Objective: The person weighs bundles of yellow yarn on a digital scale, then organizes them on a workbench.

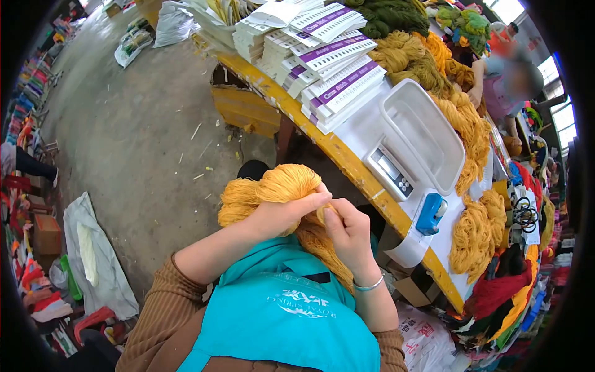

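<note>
A thick golden-yellow skein of thread [288,181] lies over my lap, bunched above the teal apron [291,310]. My left hand [294,208] is wrapped against the skein, its thumb stretched toward the right hand. Close beside it, my right hand [350,232] pinches part of the same yellow thread, with a bracelet on that wrist. More of the skein hangs down under the right hand. The fingertips of both hands nearly meet, and the strands between them are partly hidden.
On the yellow-edged table [396,214] at right are stacks of printed cards [341,80], a scale with a clear tray [427,133], a blue tape dispenser [431,214] and yellow skeins [477,232]. Another person [505,80] stands across the table. A grey sack [93,260] lies on the floor.
</note>
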Action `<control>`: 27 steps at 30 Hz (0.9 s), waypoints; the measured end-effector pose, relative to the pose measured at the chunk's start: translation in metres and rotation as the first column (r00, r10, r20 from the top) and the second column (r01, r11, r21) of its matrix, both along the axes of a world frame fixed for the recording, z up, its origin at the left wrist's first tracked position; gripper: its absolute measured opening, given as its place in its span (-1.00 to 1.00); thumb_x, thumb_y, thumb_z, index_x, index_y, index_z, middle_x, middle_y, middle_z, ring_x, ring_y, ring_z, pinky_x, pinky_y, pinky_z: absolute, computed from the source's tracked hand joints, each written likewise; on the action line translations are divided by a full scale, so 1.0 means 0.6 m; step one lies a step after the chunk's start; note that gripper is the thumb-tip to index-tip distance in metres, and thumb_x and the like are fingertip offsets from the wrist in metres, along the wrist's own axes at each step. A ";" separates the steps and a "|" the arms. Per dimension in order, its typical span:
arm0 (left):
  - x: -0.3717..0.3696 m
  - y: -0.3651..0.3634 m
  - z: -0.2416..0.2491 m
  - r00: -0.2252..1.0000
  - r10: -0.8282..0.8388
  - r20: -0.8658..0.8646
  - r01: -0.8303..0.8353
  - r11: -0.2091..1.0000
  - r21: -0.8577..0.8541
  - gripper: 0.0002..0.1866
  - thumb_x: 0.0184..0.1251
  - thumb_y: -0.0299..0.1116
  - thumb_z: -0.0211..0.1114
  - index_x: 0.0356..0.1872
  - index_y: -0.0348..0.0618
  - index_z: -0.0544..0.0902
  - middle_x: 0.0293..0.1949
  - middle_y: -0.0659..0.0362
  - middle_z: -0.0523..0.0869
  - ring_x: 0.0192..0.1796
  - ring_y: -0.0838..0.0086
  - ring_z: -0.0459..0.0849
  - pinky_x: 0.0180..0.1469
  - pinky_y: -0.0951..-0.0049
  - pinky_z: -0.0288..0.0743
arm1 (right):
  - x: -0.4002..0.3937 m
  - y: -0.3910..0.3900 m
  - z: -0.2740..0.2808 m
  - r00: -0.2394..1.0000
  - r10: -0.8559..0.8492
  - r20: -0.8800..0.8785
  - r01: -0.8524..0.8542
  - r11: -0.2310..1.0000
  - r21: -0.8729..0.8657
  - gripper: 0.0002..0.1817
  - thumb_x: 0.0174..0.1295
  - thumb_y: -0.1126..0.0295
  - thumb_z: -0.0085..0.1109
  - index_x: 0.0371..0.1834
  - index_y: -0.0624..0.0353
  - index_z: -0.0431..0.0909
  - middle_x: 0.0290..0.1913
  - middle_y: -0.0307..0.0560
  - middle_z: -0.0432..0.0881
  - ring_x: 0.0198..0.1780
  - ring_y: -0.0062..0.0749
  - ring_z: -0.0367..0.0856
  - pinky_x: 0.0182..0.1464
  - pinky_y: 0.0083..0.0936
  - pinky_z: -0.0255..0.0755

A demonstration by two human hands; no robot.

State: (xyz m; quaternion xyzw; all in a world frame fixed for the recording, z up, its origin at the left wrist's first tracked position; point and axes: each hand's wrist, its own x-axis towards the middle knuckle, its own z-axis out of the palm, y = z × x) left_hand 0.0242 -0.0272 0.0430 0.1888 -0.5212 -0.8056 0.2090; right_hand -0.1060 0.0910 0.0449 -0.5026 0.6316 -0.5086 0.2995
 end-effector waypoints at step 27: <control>0.010 -0.085 0.066 0.849 -0.514 0.119 0.524 0.794 -0.309 -0.33 0.09 -0.46 0.50 0.27 -0.38 0.48 0.09 0.05 0.65 0.11 0.42 0.61 0.16 0.43 0.46 | -0.114 0.153 0.075 0.731 0.086 -0.677 0.186 0.929 0.320 -0.70 -0.06 0.59 0.24 -0.19 0.11 0.62 -0.36 0.12 0.65 -0.24 0.07 0.67 -0.23 -0.26 0.55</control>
